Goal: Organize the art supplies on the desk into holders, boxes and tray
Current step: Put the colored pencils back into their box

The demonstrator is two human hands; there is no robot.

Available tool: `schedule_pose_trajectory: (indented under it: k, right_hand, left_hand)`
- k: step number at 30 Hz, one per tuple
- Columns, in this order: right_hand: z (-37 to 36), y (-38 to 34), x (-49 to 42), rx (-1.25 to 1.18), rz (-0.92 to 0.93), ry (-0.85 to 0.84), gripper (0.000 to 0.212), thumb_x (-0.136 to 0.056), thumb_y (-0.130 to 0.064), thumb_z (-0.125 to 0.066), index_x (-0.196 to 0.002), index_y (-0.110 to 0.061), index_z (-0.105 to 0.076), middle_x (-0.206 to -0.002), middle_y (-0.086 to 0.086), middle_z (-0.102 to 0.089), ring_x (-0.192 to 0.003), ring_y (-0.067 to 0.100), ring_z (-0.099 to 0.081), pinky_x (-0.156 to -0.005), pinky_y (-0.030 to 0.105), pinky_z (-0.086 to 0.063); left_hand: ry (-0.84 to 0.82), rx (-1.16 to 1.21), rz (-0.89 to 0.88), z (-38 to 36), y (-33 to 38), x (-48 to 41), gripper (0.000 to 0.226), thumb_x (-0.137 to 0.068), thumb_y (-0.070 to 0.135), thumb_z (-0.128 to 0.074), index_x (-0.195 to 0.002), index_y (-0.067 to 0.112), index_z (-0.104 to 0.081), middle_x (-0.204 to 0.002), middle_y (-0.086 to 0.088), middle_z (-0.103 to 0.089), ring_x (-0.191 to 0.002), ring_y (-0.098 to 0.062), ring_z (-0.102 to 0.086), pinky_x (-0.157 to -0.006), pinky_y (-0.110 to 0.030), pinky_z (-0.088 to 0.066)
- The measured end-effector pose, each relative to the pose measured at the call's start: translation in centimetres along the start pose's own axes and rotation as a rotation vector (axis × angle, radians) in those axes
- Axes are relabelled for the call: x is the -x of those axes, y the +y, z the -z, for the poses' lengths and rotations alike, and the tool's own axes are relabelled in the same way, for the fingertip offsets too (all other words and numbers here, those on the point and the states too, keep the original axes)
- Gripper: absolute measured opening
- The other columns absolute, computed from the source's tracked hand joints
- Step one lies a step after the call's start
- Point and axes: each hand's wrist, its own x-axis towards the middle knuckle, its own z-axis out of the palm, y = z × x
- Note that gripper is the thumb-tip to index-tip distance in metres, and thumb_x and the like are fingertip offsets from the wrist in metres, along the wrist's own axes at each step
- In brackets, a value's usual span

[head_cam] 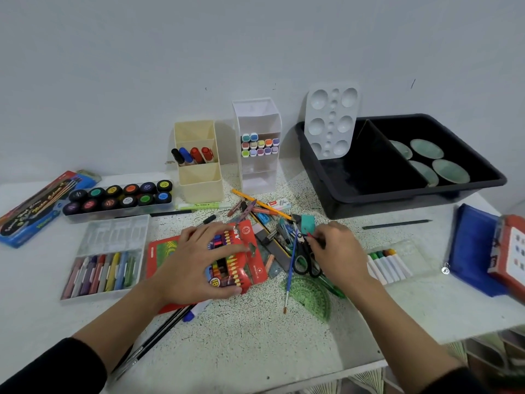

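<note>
One reference for all positions: the crayon box (241,251), mid-desk (255,345), at the left edge of the loose pile.

The box is thin card with its flap open, so we judge it light and crushable, and the crayons will slide out if it tips. We'd take it by the long sides, open end up.

Left hand (196,263) lies over the box, fingers spread across the top and thumb hooked at the near edge. We read that as holding it.

Right hand (338,251) is to the right of the box, fingertips narrowed to a pinch on a small red item (310,236). It's too small for us to tell what it is.

- **Just right of the box:**
  - black scissors (304,253): stiff, take by the loops.
  - blue-handled paintbrush (289,277): light, likely rolls, take mid-shaft.
- **Right of the box and nearer us:** green protractor (312,297). It's flat thin plastic, so slide it first to get an edge.
- **Behind the box:** cream holder (201,183) with markers, and a white holder (260,177) beside it.
- **Behind and right:** black tray (369,203).

Most of the pile isn't sorted yet.
</note>
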Motion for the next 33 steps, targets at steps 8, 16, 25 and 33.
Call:
schedule_pose_trajectory:
  k: [8,16,25,33]
  right_hand:
    - [1.9,-3.8,-0.2,-0.311,0.316,0.021,0.015,-0.104,-0.023,-0.05,-0.103,-0.013,-0.061,-0.094,-0.01,-0.054,-0.09,0.012,-0.048,-0.076,0.028,-0.038]
    - [2.6,-7.5,-1.0,-0.76,0.122,-0.017,0.018,-0.107,-0.031,-0.043,-0.103,-0.016,-0.052,-0.08,0.0,-0.061,-0.064,0.007,-0.053,-0.06,0.03,-0.046]
    - [-0.7,-7.1,-1.4,-1.117,-0.297,-0.105,0.006,-0.106,-0.019,-0.046,-0.1,-0.016,-0.046,-0.073,0.006,-0.07,-0.066,0.023,-0.067,-0.076,0.052,-0.058]
    - [-0.9,-5.5,-1.9,-1.04,-0.336,-0.032,0.008,-0.106,-0.02,-0.045,-0.098,-0.021,-0.044,-0.066,0.002,-0.066,-0.061,0.021,-0.066,-0.071,0.045,-0.058]
  left_hand:
    - [0.042,0.017,0.012,0.0,0.1,0.0,0.081,-0.066,0.088,-0.063,-0.133,0.049,-0.04,-0.152,0.012,-0.03,-0.138,-0.005,-0.024,-0.116,-0.045,-0.02]
    - [0.061,0.038,0.023,0.3,0.4,0.1,0.082,-0.064,0.085,-0.068,-0.131,0.046,-0.041,-0.152,0.015,-0.027,-0.127,0.006,-0.014,-0.112,-0.041,-0.022]
    - [0.093,0.076,0.014,0.6,0.7,0.3,0.081,-0.063,0.078,-0.075,-0.129,0.043,-0.045,-0.151,0.015,-0.027,-0.131,0.025,0.009,-0.106,-0.042,-0.024]
    - [0.077,0.099,0.008,1.0,1.0,0.3,0.079,-0.063,0.076,-0.076,-0.129,0.046,-0.044,-0.143,0.029,-0.02,-0.131,0.025,0.011,-0.102,-0.039,-0.023]
